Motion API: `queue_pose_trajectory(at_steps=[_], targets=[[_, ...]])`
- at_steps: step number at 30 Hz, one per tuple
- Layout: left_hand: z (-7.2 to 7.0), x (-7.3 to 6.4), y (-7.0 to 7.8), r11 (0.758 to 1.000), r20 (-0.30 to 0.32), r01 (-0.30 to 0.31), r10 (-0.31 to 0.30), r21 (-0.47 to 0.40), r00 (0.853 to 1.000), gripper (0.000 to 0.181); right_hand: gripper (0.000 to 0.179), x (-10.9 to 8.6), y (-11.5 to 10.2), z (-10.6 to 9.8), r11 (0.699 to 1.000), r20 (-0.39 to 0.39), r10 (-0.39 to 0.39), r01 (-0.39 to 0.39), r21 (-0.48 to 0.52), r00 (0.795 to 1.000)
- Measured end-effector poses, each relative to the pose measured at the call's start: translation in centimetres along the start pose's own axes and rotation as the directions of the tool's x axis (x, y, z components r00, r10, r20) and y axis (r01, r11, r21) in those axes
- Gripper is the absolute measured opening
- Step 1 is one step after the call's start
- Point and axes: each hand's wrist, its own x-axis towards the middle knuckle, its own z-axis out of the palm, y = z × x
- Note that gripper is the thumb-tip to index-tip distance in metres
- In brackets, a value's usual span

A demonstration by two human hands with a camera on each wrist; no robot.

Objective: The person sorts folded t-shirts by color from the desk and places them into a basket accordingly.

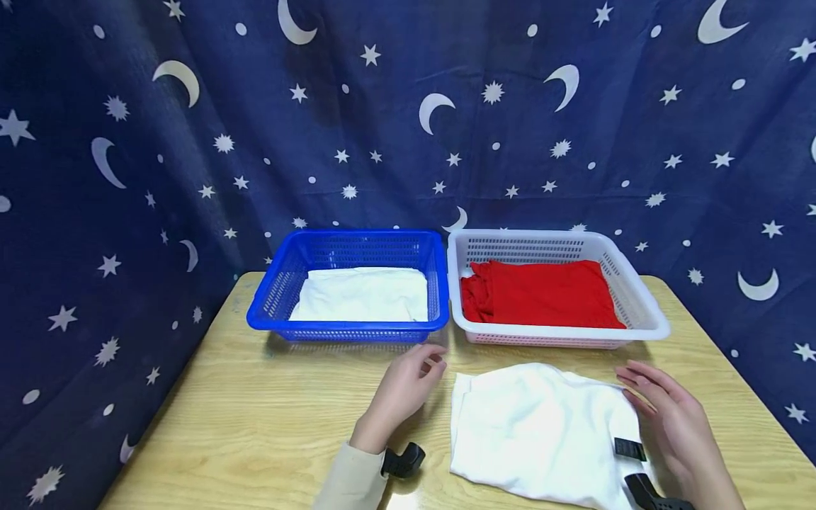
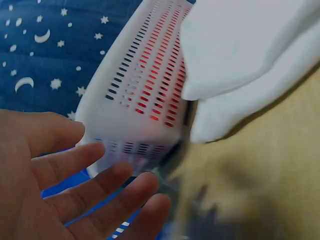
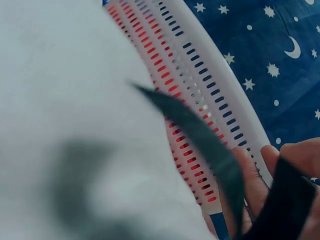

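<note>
Enclosing the counter (image 1: 255,425) at the back and on both sides, a dark blue curtain (image 1: 395,184) carried pale moons, stars and dots. Yellowish wood grain ran across the surface. Along its far end stood a blue basket (image 1: 347,326) with folded white fabric (image 1: 363,294) inside and, just right of it, a white basket (image 1: 561,333) holding red cloth (image 1: 548,292). In front of the latter, a white cloth (image 1: 542,432) lay flat, a black label (image 1: 630,449) near its right edge. Left of it, the left hand (image 1: 408,382) had loosely bent fingers, slightly apart; the right hand (image 1: 676,418), at the opposite edge, had nearly straight ones, contact unclear.
</note>
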Motion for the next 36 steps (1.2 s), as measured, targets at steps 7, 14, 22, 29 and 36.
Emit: queue_pose_trajectory(at_steps=[7, 14, 22, 29, 36], targets=[[1.5, -0.6, -1.8, 0.847, 0.150, 0.254, -0.207, -0.468, 0.967, 0.046, 0.031, -0.2, 1.1, -1.1, 0.998, -0.036, 0.065, -0.066, -0.018, 0.997], [2.2, -0.8, -3.1, 0.689, 0.269, 0.345, -0.220, -0.637, 0.938, 0.052, 0.028, -0.7, 1.0, -0.5, 0.989, -0.027, 0.131, -0.132, -0.060, 0.991], [2.0, -1.0, -4.2, 0.619, 0.374, 0.369, -0.129, -0.693, 0.918, 0.043, 0.040, -0.8, 1.2, -2.0, 0.922, -0.105, 0.215, -0.237, -0.307, 0.971], [1.7, -1.2, -4.6, 0.621, 0.376, 0.345, -0.087, -0.704, 0.923, 0.039, 0.068, -0.8, 1.1, -2.2, 0.635, -0.157, 0.252, -0.286, -0.718, 0.955], [1.4, -1.6, -4.0, 0.728, 0.441, 0.375, -0.111, -0.574, 0.890, 0.036, 0.079, -0.6, 0.5, -0.9, 0.552, -0.151, 0.438, -0.398, -0.732, 0.886]])
